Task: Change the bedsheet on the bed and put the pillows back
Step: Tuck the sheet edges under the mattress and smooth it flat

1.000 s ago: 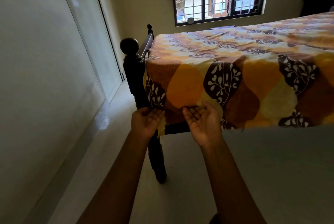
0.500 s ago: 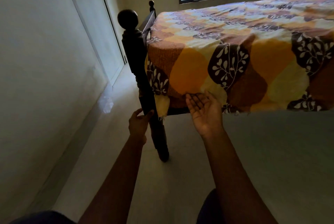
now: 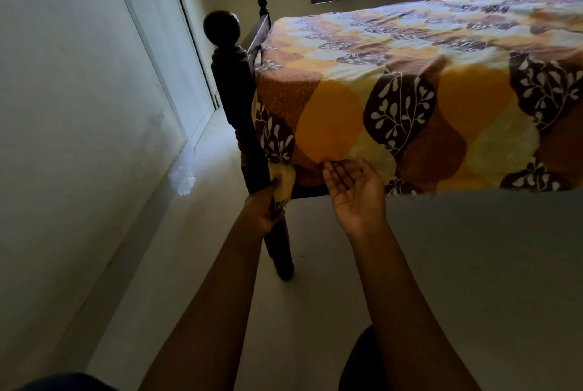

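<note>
Left hand apparently pinches the patterned bedsheet at its corner beside the dark bedpost — right hand, palm up with fingers straight, touches the hanging hem nearby.

The bedsheet bears scalloped patches of orange, rust brown and pale yellow, plus dark brown ones with white leafy sprigs. At its nine o'clock, the bedpost is near-black brown.

One wide head-worn view.
It faces forward and down, close to the dark round-knobbed wooden bedpost (orange leaf-print bedsheet right).
</note>
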{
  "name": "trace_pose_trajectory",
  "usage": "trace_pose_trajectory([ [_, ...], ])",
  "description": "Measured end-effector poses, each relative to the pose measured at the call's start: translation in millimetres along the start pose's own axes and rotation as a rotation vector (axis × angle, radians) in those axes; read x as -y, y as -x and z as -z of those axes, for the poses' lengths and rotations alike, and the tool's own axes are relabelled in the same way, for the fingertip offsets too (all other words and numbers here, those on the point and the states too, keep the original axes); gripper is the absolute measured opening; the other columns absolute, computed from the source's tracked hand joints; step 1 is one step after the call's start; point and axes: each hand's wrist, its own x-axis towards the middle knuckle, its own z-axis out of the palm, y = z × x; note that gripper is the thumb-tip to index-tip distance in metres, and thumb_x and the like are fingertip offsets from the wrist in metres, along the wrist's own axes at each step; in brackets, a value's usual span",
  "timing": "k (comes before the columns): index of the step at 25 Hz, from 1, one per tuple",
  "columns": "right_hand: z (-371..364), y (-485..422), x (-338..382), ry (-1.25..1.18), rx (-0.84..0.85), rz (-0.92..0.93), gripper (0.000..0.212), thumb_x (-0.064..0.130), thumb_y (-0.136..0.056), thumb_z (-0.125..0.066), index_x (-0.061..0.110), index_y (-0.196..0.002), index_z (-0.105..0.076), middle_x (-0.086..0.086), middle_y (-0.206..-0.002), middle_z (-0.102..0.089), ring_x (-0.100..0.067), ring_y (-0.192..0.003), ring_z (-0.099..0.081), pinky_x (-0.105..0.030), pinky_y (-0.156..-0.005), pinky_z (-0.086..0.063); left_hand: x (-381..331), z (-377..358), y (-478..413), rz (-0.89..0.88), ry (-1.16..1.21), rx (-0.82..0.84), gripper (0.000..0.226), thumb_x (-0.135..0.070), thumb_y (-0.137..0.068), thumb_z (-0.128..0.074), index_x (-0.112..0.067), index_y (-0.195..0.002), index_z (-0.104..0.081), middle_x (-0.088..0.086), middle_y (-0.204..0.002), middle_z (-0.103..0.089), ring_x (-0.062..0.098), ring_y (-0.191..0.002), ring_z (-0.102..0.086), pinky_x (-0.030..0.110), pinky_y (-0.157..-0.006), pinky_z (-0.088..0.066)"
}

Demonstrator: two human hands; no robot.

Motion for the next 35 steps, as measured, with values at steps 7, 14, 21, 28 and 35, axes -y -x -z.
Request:
trace_pose_trajectory([
  [7, 1, 0, 2, 0.001, 0.025, -0.001, 0.040, 0.031, -0.096, -0.044, 0.001, -0.122, -0.052, -0.014, -0.112, -0.059, -0.023, -0.102, -0.060, -0.031, -0.093, -0.048, 1, 9, 2, 0.062, 0.213, 0.034, 0.045, -0.006, -0.088, -0.059, 0.001, -0.131, -0.044, 0.021, -0.135, -0.047, 0.037, -0.117, -0.051, 0.039, -0.080, -0.047],
  [14, 0, 3, 4, -0.014, 0.027, -0.012, 0.050, 0.035, -0.095, -0.046, 0.000, -0.130, -0.046, -0.017, -0.125, -0.053, -0.025, -0.107, -0.058, -0.031, -0.094, -0.048, 0, -16, 36, -0.012, 0.762, 0.184, 0.039, -0.017, -0.100, -0.036, 0.003, -0.133, -0.039, 0.025, -0.140, -0.042, 0.038, -0.128, -0.043, 0.049, -0.099, -0.038],
  [21, -2, 4, 5, -0.034, 0.041, 0.005, 0.053, 0.037, -0.094, -0.047, -0.001, -0.131, -0.044, -0.018, -0.125, -0.053, -0.025, -0.109, -0.057, -0.031, -0.094, -0.048, -14, -29, 37, -0.059, 0.947, 0.411, 0.098, -0.076, -0.082, -0.018, 0.000, -0.144, -0.023, 0.024, -0.146, -0.032, 0.037, -0.135, -0.032, 0.048, -0.113, -0.022],
  [28, -1, 2, 5, -0.034, 0.047, -0.005, 0.056, 0.040, -0.095, -0.045, -0.001, -0.133, -0.042, -0.019, -0.129, -0.051, -0.026, -0.113, -0.055, -0.031, -0.096, -0.046, -11, -38, 41, -0.068, 0.682, 0.238, 0.060, -0.049, -0.095, -0.035, -0.012, -0.142, -0.034, 0.017, -0.143, -0.041, 0.034, -0.128, -0.043, 0.045, -0.102, -0.036],
  [35, 2, 4, 8, -0.028, 0.042, -0.024, 0.048, 0.042, -0.094, -0.046, 0.001, -0.120, -0.051, -0.018, -0.124, -0.054, -0.026, -0.110, -0.057, -0.031, -0.093, -0.048, -2, -2, 54, -0.187, 0.836, 0.325, 0.080, -0.068, -0.087, -0.025, -0.014, -0.146, -0.026, 0.017, -0.144, -0.038, 0.034, -0.133, -0.037, 0.047, -0.109, -0.028],
])
